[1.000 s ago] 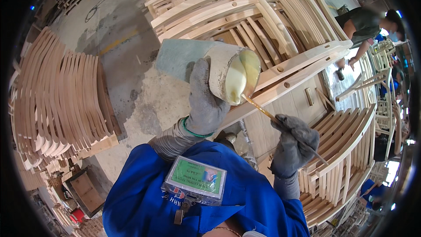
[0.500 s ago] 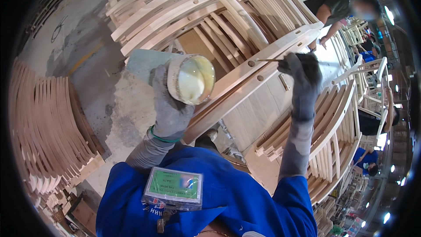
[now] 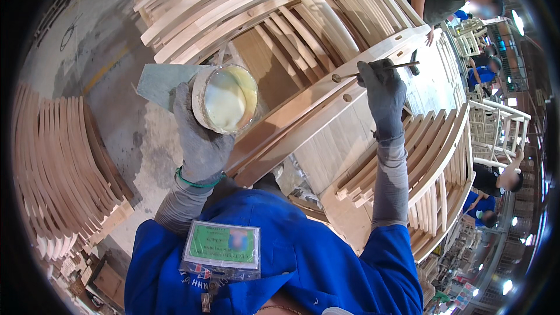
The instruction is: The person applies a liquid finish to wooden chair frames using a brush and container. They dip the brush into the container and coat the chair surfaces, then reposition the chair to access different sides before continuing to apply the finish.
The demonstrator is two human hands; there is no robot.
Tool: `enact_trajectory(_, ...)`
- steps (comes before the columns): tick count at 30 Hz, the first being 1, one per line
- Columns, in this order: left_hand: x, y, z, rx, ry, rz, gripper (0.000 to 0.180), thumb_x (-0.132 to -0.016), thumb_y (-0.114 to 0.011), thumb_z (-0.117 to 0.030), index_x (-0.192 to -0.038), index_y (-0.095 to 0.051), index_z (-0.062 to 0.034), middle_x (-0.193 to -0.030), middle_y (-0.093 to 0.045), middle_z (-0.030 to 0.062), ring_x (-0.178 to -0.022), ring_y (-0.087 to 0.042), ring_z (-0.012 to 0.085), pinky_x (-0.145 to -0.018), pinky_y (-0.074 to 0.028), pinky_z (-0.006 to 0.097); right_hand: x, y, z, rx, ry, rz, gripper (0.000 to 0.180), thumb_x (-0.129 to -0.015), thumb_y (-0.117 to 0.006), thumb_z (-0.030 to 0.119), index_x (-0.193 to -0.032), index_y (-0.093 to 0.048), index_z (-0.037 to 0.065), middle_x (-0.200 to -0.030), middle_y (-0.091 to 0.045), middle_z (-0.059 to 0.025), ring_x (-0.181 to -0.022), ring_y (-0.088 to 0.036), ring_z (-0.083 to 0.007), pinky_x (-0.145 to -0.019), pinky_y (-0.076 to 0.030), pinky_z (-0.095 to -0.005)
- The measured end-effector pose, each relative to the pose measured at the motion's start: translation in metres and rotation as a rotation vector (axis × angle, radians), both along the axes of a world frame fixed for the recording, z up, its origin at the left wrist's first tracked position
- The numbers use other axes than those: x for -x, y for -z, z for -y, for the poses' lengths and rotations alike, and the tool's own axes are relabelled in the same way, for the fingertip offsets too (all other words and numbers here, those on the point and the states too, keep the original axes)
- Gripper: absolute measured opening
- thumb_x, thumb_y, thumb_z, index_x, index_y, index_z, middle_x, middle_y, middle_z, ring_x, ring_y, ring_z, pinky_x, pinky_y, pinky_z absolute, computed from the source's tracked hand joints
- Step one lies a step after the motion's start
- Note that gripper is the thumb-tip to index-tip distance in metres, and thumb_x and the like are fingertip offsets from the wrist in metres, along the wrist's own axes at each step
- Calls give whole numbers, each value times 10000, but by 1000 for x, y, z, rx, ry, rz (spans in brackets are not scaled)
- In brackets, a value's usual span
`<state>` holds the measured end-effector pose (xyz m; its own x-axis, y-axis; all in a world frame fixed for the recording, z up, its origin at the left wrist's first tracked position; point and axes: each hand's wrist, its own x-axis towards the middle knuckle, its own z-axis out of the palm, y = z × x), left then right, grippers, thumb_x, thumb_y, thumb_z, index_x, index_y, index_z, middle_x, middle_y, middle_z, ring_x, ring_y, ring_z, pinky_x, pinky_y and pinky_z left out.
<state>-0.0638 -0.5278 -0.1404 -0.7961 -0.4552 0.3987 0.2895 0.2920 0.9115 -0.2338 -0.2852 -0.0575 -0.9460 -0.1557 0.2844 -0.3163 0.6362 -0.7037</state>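
Slim stick (image 3: 404,65) runs crosswise, pointing left, clasped in the right hand's grip (image 3: 382,88)

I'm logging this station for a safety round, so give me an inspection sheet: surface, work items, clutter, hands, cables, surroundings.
Surface: pale wooden panel beside long wooden rails.
Work items: tub of whitish paste; thin stick; flat grey-green sheet beside the tub.
Clutter: stacked curved wood pieces at left, on the far side of a strip of floor.
Hands: both grey-gloved; left hand grips the tub; right hand holds the stick, its tip at a rail hole, contact unclear.
Cables: thin dark loop on the floor, possibly a cord.
Surroundings: co-worker in a dark top; pale wooden frames at right.
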Motion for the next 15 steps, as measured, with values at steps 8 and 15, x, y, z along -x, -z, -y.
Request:
enact_trajectory(8, -4, 2, -2, -116, 30, -78, 884, -709, -705, -88, -1362, -116, 7, -1340, -263, 158, -1260, -287, 266, -1044, -272, 377, -5, 0, 10, -185, 14, -172, 213, -798, -652, 223, -774, -581, 24, -574, -579, -89, -525, -590, -179, -512, -436, -285)
enact_trajectory(15, -8, -2, 2, -73, -10, -20, 900, -683, -700, -35, -1359, -109, 22, -1329, -277, 166, -1245, -316, 273, -1037, -290, 378, -6, 5, 11, -80, 10, -141, 190, -795, -651, 197, -759, -577, 25, -558, -570, -91, -509, -587, -178, -513, -438, -279)
